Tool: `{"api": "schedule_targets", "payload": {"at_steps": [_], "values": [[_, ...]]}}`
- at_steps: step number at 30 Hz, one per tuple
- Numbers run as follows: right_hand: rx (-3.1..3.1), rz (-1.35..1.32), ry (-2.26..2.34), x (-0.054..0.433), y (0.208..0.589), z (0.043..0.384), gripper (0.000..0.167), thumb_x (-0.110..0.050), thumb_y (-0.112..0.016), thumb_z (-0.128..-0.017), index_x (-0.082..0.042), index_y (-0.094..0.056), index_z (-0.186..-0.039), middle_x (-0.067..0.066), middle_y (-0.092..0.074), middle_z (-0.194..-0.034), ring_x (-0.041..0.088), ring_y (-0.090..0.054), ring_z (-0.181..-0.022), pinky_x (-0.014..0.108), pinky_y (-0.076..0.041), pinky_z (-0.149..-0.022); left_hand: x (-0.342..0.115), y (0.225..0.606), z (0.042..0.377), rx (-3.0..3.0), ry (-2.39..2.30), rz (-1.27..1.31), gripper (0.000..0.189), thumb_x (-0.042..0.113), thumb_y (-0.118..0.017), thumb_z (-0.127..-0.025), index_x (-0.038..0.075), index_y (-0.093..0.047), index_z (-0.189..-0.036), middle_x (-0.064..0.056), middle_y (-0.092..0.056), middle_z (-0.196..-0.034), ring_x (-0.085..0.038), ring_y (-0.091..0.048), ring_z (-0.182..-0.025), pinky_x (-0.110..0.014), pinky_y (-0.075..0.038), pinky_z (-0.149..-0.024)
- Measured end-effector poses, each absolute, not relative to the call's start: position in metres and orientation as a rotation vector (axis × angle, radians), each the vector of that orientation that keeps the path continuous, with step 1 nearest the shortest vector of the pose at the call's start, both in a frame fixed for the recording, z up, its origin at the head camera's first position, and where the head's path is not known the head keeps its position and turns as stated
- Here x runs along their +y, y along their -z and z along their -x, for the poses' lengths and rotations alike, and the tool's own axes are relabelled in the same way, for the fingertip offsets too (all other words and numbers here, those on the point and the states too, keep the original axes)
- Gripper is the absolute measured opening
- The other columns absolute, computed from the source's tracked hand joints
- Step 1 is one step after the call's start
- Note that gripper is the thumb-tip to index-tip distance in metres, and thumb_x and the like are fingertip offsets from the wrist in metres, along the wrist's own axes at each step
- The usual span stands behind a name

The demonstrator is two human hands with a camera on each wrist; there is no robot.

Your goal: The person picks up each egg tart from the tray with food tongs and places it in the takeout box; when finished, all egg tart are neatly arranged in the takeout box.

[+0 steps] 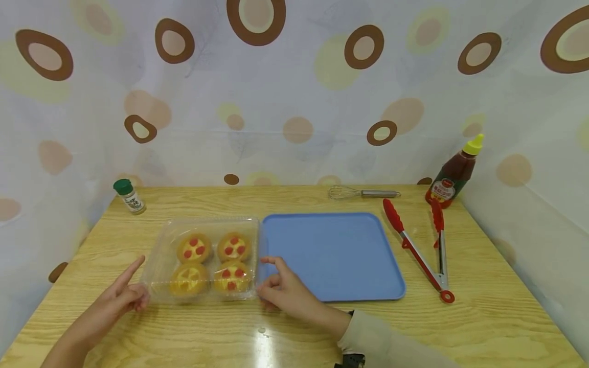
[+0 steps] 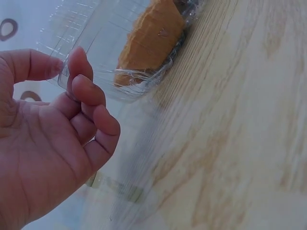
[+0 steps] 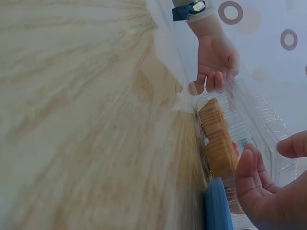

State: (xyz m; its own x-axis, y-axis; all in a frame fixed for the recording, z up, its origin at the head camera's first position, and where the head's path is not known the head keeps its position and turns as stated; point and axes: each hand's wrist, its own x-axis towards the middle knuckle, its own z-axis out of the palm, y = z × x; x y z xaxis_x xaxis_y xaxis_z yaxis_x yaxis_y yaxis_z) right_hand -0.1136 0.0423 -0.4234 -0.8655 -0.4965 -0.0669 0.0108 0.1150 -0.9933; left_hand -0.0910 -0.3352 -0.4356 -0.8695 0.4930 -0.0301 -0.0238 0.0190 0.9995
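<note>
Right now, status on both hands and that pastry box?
Left hand and right hand open, fingertips at opposite sides of the clear pastry box. Lid closed, four pastries inside. Blue tray sits close against its right side.

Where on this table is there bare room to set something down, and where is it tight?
The flat blue plastic tray lies bare, bordered by the clear plastic clamshell box of four tarts and the red-tipped metal tongs. The near wooden table edge is bare in front of both. It is crowded beside the box, where the left hand and right hand flank it.
</note>
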Motion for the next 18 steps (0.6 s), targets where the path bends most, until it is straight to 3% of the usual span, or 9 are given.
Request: {"api": "schedule_targets", "payload": {"at_steps": [3,9,18], "values": [[1.941,0.412,1.862,0.037,0.427,0.116,0.067,-0.004,-0.060,-0.091,-0.009,-0.023,-0.147,0.014,-0.064,-0.077,0.018,-0.060,-0.058,0.033,-0.054,-0.057,-0.334,0.435,0.090,1.956,-1.916,-0.468,0.065,0.005,-0.027,-0.103,0.020,0.015,-0.151,0.002,-0.055,-0.081,-0.017,-0.050,-0.073,-0.031,-0.041,-0.068],[1.835,0.316,1.948,0.030,0.427,0.135,0.073,0.002,-0.056,-0.091,-0.014,-0.018,-0.150,0.024,-0.066,-0.082,0.015,-0.063,-0.057,0.027,-0.051,-0.050,-0.329,0.435,0.105,2.041,-1.937,-0.429,0.064,0.009,-0.029,-0.104,0.009,0.016,-0.149,0.004,-0.052,-0.081,-0.012,-0.050,-0.074,-0.028,-0.043,-0.068],[1.587,0.224,2.057,0.022,0.431,0.159,0.081,0.008,-0.051,-0.090,-0.025,-0.012,-0.153,0.024,-0.068,-0.083,0.018,-0.068,-0.062,0.025,-0.053,-0.051,-0.326,0.440,0.125,2.017,-2.022,-0.371,0.066,0.010,-0.031,-0.104,0.006,0.018,-0.148,0.004,-0.050,-0.079,-0.007,-0.049,-0.072,-0.024,-0.044,-0.065]]}}
